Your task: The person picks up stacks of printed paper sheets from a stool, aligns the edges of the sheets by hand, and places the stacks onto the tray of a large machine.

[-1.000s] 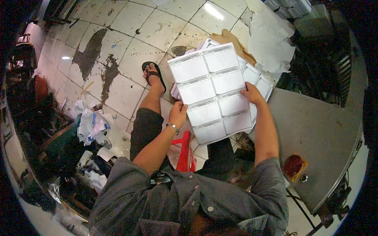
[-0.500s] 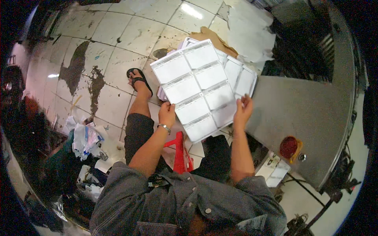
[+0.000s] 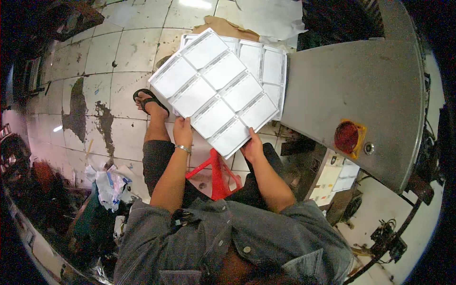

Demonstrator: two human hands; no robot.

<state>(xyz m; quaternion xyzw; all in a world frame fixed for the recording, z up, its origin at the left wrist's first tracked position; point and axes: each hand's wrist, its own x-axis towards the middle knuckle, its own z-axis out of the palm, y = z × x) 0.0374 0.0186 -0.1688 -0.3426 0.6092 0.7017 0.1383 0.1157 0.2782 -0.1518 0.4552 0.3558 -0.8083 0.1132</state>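
Note:
Between my hands is a large white printed sheet [image 3: 213,92], divided into several boxed panels and tilted on a slant; whether it is one sheet or a thin stack I cannot tell. My left hand [image 3: 183,133] pinches its near left edge, a metal bracelet on the wrist. At the near right corner, my right hand [image 3: 252,146] grips with the thumb on top. Under and beyond the held sheet lies a stack of similar printed sheets [image 3: 273,66], partly covered by it. Brown paper [image 3: 230,29] shows at the stack's far side.
A grey metal surface [image 3: 351,85] with a red round light in a yellow frame [image 3: 349,137] stands on the right. A red plastic stool [image 3: 219,178] is between my legs. Crumpled plastic and paper [image 3: 110,185] lie at left on the stained tiled floor [image 3: 133,52].
The held sheet has turned counterclockwise and moved left, nearer me. My right hand has shifted left and now grips its near corner. The view has also swung, moving the surroundings.

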